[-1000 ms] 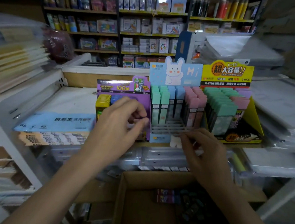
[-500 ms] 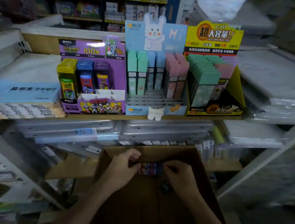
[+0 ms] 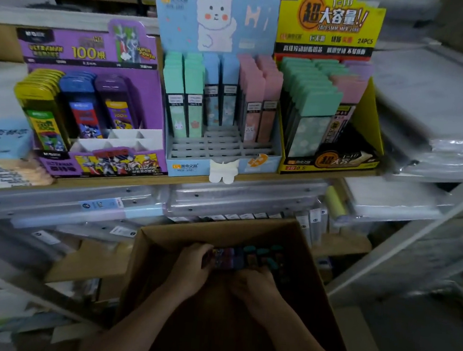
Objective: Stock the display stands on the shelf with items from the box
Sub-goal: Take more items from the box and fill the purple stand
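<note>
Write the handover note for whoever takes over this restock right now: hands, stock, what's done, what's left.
Left hand: down in the box, gripping the left end of a row of cases.
Right hand: at the row's near edge; grip unclear in the dark.
Done: purple stand holds yellow, blue and purple rows at the back; yellow stand is mostly filled.
Left: fill the empty front slots in the purple stand and the blue rabbit stand.
</note>
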Tool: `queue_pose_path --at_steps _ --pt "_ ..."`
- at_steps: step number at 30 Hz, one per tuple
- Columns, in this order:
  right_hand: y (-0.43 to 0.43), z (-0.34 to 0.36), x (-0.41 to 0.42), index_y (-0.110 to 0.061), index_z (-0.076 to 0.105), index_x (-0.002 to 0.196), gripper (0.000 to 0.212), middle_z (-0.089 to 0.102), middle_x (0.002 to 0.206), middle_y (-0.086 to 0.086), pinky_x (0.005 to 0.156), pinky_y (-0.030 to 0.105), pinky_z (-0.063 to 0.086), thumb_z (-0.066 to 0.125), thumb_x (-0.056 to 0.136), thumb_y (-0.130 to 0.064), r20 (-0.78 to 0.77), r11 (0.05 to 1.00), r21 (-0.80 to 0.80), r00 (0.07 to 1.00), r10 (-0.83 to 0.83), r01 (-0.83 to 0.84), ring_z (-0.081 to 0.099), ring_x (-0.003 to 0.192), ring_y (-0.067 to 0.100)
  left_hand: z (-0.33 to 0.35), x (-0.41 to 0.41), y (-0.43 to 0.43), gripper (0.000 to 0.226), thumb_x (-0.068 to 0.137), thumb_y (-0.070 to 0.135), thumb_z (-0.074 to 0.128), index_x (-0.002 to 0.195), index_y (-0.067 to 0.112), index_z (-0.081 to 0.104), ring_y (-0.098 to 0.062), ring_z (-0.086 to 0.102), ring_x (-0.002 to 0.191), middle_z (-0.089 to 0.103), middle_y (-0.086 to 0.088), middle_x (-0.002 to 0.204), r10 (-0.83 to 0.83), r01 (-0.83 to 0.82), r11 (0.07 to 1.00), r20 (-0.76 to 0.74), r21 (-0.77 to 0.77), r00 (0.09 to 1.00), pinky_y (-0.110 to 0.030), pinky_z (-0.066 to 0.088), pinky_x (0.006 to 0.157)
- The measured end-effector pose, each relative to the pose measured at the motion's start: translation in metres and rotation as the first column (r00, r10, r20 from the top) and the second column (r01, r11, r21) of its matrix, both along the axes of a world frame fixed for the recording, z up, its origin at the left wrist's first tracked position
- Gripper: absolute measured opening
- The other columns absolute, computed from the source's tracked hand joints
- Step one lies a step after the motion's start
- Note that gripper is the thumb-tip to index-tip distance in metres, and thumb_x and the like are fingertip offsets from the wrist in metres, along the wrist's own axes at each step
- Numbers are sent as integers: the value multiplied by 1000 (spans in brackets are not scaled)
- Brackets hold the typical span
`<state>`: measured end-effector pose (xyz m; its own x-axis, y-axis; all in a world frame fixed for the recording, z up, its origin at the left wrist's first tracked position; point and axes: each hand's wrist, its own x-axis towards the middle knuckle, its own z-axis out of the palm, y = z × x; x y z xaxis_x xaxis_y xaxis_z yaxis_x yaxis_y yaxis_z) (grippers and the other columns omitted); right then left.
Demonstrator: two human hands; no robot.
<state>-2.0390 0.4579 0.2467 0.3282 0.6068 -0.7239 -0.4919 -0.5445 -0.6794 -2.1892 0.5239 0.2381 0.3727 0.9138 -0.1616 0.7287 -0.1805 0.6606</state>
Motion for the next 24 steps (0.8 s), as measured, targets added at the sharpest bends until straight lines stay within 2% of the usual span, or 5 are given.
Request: queue_pose_path --at_steps 4,8,15,19,24 --pt "4 1 -4 -13 45 97 24 60 94 20 73 38 51 48 92 11 -89 1000 -25 996 -16 13 60 85 30 -7 3 3 44 95 22 65 138 15 61 -29 55 125 59 -12 133 1 -4 1000 -102 -28 995 -35 41 109" --pt "6 -3 -6 -7 50 106 22 64 103 24 70 36 51 49 92 10 -138 1000 4 990 -26 27 62 86 31 -12 5 0 30 95 26 67 122 13 70 -30 60 116 64 -14 121 22 -30 997 -106 -67 994 -37 45 102" --pt "7 -4 -7 1 53 126 34 67 113 24 75 39 57 52 93 9 -178 1000 3 984 26 -26 67 100 34 -12 4 -12 15 84 18 77 94 14 67 -18 66 95 71 -3 98 173 -156 963 59 -218 983 -35 51 84" --pt "5 3 -15 8 66 112 23 72 89 22 63 37 57 58 90 10 -158 995 77 984 81 -70 70 76 30 -7 -3 -20 13 84 12 77 90 15 67 -18 68 89 73 -6 93 275 -201 922 194 -330 942 -32 53 80" --pt "2 16 -19 6 73 105 17 72 101 31 88 48 56 67 90 0 -64 956 249 982 179 -158 70 89 37 13 -20 -34 14 81 12 81 89 12 70 -3 67 72 73 -6 84 384 -215 886 390 -411 837 -18 50 67"
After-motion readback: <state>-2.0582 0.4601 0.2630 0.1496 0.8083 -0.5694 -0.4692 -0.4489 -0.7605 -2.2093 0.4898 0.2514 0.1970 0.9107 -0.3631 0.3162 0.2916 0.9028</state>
